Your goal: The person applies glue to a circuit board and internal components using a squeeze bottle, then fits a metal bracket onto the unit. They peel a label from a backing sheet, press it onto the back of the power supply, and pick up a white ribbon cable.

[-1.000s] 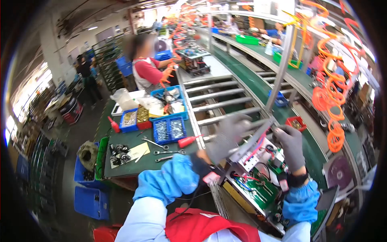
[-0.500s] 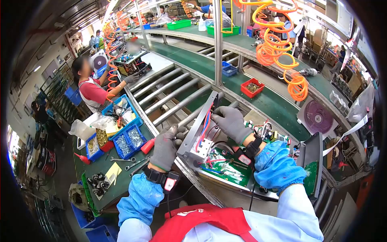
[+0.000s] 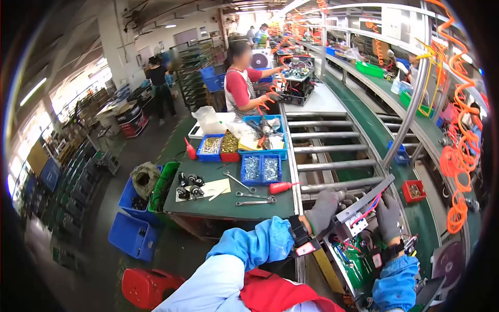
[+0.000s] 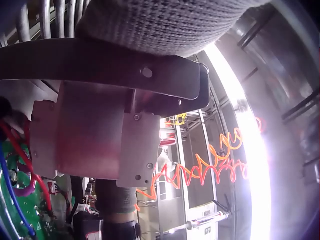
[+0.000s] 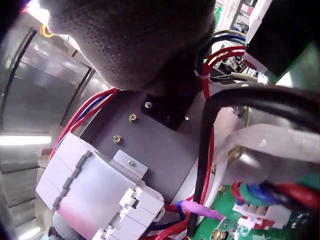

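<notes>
A grey metal panel (image 3: 370, 199) stands upright at the near end of an opened chassis. On its inner side are a white breaker block (image 3: 357, 223) and red and blue wires. My gloved left hand (image 3: 321, 210) is at the panel's outer face; in the left wrist view its glove (image 4: 170, 25) overlaps the panel's edge. I cannot tell whether its fingers pinch something. My gloved right hand (image 3: 389, 219) grips the panel from the inner side. Beneath that glove, the right wrist view shows a black part (image 5: 170, 112) against the panel. A green circuit board (image 3: 357, 262) lies in the chassis.
Metal rollers (image 3: 335, 165) run ahead of the chassis. On the green bench (image 3: 208, 206) at left are several wrenches (image 3: 253, 201), a red bottle (image 3: 281, 187) and blue screw bins (image 3: 261, 169). A red bin (image 3: 414, 191) sits at right. Orange coiled hoses (image 3: 457, 208) hang there.
The head view swung right, then back left. The left hand, blurred a second ago, has come to the panel's outer face. The right hand stays at the panel's inner side.
</notes>
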Tool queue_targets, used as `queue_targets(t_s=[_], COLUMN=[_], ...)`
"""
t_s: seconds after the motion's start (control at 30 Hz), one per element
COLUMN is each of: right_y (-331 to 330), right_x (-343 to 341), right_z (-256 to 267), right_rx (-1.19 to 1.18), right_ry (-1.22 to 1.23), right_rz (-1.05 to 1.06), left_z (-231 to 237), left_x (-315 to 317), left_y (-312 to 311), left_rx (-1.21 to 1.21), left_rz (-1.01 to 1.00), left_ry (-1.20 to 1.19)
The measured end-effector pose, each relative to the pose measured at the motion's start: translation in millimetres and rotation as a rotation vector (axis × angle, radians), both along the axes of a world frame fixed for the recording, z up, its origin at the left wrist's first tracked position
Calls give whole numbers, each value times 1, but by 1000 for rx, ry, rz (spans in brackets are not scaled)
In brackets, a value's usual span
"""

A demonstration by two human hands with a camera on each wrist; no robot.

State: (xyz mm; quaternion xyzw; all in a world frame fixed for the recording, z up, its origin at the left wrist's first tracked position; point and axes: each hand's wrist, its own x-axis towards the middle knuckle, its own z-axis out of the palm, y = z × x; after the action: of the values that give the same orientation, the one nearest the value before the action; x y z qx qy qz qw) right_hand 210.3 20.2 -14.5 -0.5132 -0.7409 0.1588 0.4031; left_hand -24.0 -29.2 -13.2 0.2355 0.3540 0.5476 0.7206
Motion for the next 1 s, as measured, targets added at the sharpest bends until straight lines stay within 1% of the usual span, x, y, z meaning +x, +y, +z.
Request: queue_targets(t_s=[0.07, 0.1, 0.2, 0.23, 0.3, 0.47, 0.5, 0.53, 0.63, 0.7, 0.73, 0.77, 0.8, 0.87, 0.97, 1.0], right_y=[10, 10, 2, 0, 0, 0, -3, 0, 8, 4, -1, -7, -5, 0, -1, 3], right_x=[8, 7, -2, -3, -1, -3, -4, -4, 3, -1, -6, -12, -12, -8, -1, 0], right_z=[-16, -15, -9, -6, -6, -2, 2, 1, -11, -8, -2, 5, 4, -2, 6, 0], right_rx=[-92, -138, 5, -109, -135, -180, -247, -234, -205, -89, -31, -48, -52, -64, -153, -86], right_ry=[139, 210, 123, 212, 231, 233, 259, 256, 272, 272, 270, 347, 341, 331, 151, 181], right_rz=[63, 89, -30, -68, -51, -17, -21, -3, 20, -21, -42, -3, 5, 21, -6, -9], left_z=[14, 19, 21, 18, 12, 9, 10, 11, 11, 7, 7, 10, 12, 11, 6, 5], left_x=[-2, -2, 3, 1, -3, 0, 1, 1, -6, -9, -7, -4, -2, -1, -1, -1], left_y=[-8, -10, -11, -10, -2, 0, -1, -2, -1, 1, 1, -2, -3, -3, 0, 1], left_rx=[26, 40, 105, 101, 103, 102, 101, 99, 93, 103, 97, 92, 87, 113, 136, 142], left_rz=[5, 1, 107, 69, -21, 23, 38, 54, -58, -110, -64, -18, 30, 31, 20, 12], left_ry=[14, 22, 85, 86, 87, 103, 103, 103, 136, 149, 115, 81, 47, 48, 55, 60])
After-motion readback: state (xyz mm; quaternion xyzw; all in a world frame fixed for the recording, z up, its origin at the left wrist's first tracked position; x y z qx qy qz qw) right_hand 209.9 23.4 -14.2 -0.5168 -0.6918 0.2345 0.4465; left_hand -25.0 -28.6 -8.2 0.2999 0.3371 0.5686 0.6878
